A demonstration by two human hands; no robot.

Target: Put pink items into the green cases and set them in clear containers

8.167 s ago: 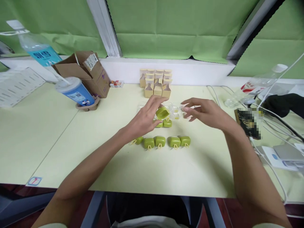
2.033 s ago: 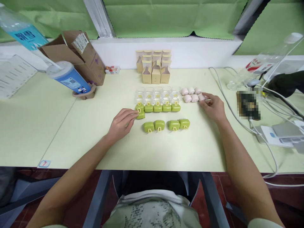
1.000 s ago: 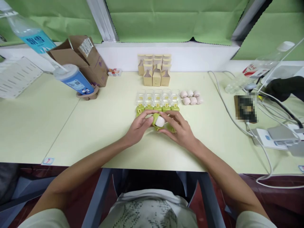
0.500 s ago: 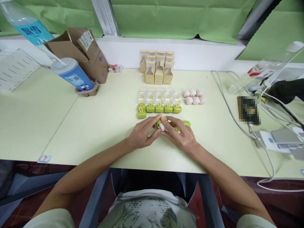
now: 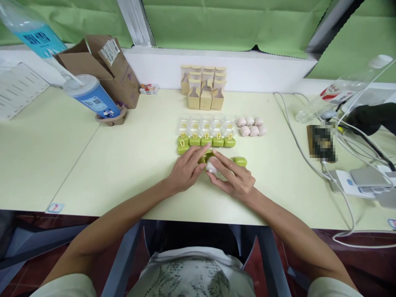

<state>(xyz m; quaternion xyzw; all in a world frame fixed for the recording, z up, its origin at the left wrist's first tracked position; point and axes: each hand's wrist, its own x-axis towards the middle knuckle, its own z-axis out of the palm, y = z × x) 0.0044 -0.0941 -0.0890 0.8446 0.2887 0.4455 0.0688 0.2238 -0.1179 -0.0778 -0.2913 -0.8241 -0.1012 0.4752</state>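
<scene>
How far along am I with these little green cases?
Done: a row of open cases lies ready. In hand: the left hand steadies a green case while the right hand holds a pale piece at it. Left: several pink pieces and a closed case wait.

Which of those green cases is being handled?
The green case pinched between left hand and right hand, a pale lump pressed to it; the other cases lie untouched.
</scene>
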